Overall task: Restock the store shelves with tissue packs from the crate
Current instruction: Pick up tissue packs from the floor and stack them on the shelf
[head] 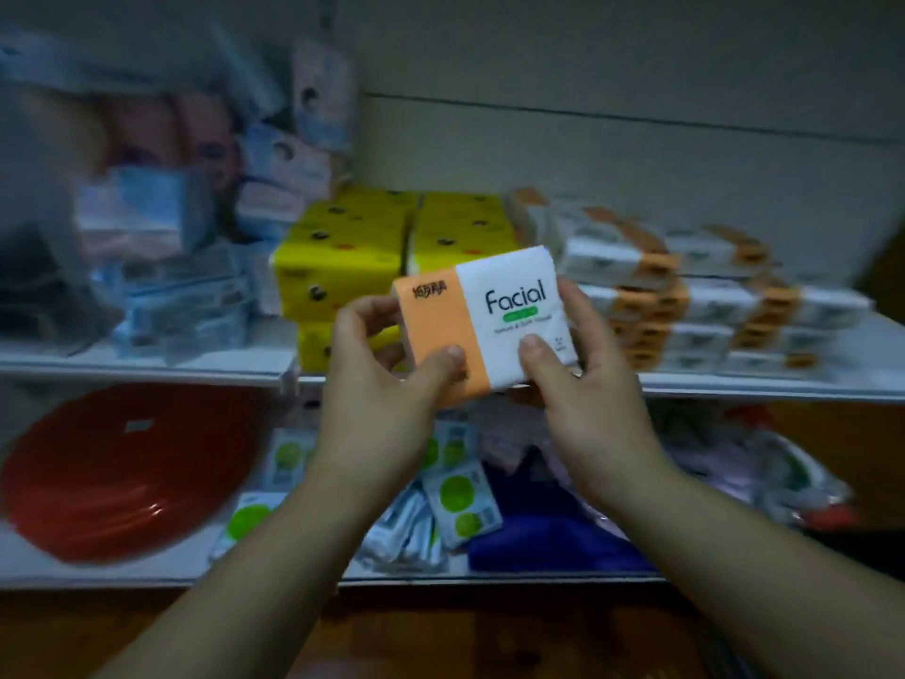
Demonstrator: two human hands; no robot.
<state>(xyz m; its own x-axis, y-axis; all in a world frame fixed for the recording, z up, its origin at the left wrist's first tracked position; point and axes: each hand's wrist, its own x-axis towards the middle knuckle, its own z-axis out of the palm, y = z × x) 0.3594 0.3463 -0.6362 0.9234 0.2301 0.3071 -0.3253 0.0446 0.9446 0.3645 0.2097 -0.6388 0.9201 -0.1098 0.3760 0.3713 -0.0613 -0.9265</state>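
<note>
Fingers [357, 316] of left hand [377, 394] and right hand [592, 399] clamp the two sides of an orange-and-white tissue pack [494, 316] marked "Facial", thumbs on its front. The pack is held in front of the upper shelf [734, 388]. Yellow packs [352, 257] lie behind it, and stacks of matching packs [710, 296] to the right.

I see dim light throughout. A pale panelled wall [636, 51] fills the upper right of the frame, crossed by a dark seam [636, 121]. A white upper shelf [734, 388] runs across the middle, a lower shelf [98, 578] sits beneath it, and brown floor [489, 639] lies along the bottom edge.
</note>
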